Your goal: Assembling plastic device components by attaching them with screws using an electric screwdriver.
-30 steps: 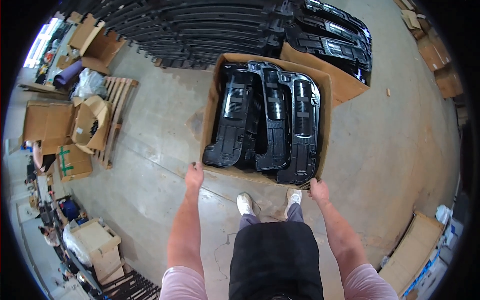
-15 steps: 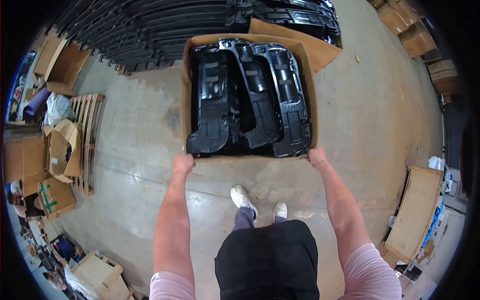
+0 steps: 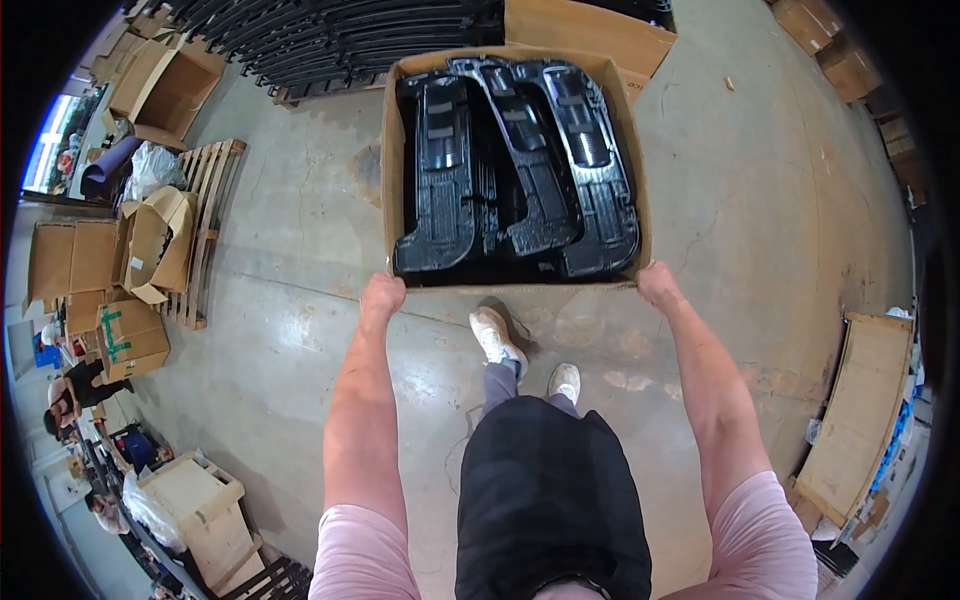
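In front of me is an open cardboard box [image 3: 392, 180] filled with glossy black moulded plastic parts [image 3: 445, 165]. They stand side by side, long and L-shaped, with ribbed sections. My left hand [image 3: 383, 295] is closed on the near left corner of the box. At the near right corner my right hand [image 3: 658, 286] grips it the same way. Both arms are stretched out straight. How the fingers sit on the cardboard is partly hidden, and the underside of the box is out of sight.
Beyond the box stands a large stack of black plastic parts [image 3: 340, 45] beside another cardboard box [image 3: 590, 35]. A wooden pallet [image 3: 212, 195] and cartons [image 3: 135, 335] lie on the left. A person [image 3: 75, 395] is at the left edge. On the right is a long tan panel [image 3: 858, 415].
The stack and the other box have slid toward the top edge of the view, farther from my box. Both hands keep their grip, and my feet have shifted.
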`<move>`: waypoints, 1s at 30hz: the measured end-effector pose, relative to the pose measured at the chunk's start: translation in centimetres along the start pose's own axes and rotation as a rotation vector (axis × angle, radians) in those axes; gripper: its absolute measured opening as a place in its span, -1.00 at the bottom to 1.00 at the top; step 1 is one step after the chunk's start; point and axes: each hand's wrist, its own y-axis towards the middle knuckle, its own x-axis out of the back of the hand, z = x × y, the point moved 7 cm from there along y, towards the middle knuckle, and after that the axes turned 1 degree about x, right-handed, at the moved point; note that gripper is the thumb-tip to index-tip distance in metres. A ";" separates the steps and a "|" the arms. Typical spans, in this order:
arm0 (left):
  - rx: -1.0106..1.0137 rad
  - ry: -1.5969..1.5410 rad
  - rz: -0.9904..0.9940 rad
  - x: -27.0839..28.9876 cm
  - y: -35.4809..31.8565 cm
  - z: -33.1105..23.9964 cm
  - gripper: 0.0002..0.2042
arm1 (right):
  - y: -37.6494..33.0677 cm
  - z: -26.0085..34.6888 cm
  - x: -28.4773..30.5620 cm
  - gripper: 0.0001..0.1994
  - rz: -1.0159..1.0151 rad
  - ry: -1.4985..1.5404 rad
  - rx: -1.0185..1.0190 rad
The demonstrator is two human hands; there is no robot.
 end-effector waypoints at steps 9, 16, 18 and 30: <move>0.070 0.064 0.072 -8.4 -19.5 12.8 -0.59 | -25.2 5.5 -5.3 -0.67 0.254 0.361 -0.609; 0.165 0.055 0.067 -15.0 -32.0 21.4 -0.61 | -42.6 8.6 -10.6 -0.68 0.187 0.406 -0.677; 0.130 0.007 0.062 -16.5 -34.4 20.1 -0.61 | -47.0 5.5 -13.0 -0.69 0.159 0.477 -0.721; -0.023 -0.030 -0.006 -26.1 -52.6 33.6 -0.61 | -74.6 9.2 -18.7 -0.67 0.107 0.427 -0.726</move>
